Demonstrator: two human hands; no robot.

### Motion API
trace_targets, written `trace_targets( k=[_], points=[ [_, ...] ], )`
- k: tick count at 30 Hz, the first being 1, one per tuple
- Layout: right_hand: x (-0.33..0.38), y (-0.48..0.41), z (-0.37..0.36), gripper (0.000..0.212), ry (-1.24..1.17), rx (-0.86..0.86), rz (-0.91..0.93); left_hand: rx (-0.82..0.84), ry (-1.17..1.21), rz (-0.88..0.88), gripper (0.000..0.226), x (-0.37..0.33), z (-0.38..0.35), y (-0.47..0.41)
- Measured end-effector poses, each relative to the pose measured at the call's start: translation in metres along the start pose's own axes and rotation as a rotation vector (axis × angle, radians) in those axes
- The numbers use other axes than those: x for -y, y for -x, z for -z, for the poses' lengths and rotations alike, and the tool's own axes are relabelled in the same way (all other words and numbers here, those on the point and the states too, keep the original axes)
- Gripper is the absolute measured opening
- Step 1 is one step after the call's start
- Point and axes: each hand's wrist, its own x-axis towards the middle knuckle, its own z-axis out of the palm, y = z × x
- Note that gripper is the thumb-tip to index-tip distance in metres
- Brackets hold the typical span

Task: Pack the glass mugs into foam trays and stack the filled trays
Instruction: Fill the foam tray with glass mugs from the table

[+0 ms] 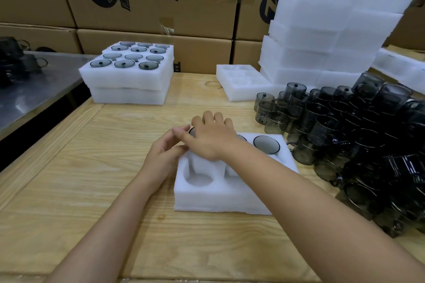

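Note:
A white foam tray (pixel 220 195) lies on the wooden table in front of me. Its near slots are hollow. A grey glass mug (pixel 266 147) sits in the far right slot. My right hand (pixel 211 138) reaches across the tray, palm down, and covers another glass mug (pixel 191 131) at the far left slot; only a sliver of its dark rim shows. My left hand (pixel 165 156) is at the tray's far left corner, thumb on the foam and fingertips touching that rim. Whether it grips anything is hidden.
Loose grey mugs (pixel 345 126) are heaped on the right. Two stacked trays (pixel 128 76), the top one full of mugs, stand at the back left. An unfilled tray (pixel 241 82) and a tall foam stack (pixel 333 30) stand behind. Cardboard boxes (pixel 149 7) wall the back; a metal table (pixel 34 85) adjoins on the left.

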Motion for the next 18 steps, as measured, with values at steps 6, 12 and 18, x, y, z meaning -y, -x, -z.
trace_targets(
  k=[6, 12, 18],
  points=[
    [-0.035, -0.006, 0.013, 0.058, -0.435, -0.072, -0.115, -0.209, -0.231, -0.043, 0.029, -0.017, -0.007, -0.016],
    [-0.042, -0.009, 0.000, 0.060, -0.139, 0.075, -0.151, -0.092, -0.715, 0.191, 0.035, -0.019, -0.035, -0.039],
    [-0.026, -0.012, -0.003, 0.031, 0.061, 0.082, -0.070, -0.014, -1.291, 0.179, 0.004, -0.020, -0.044, -0.041]
  ],
)
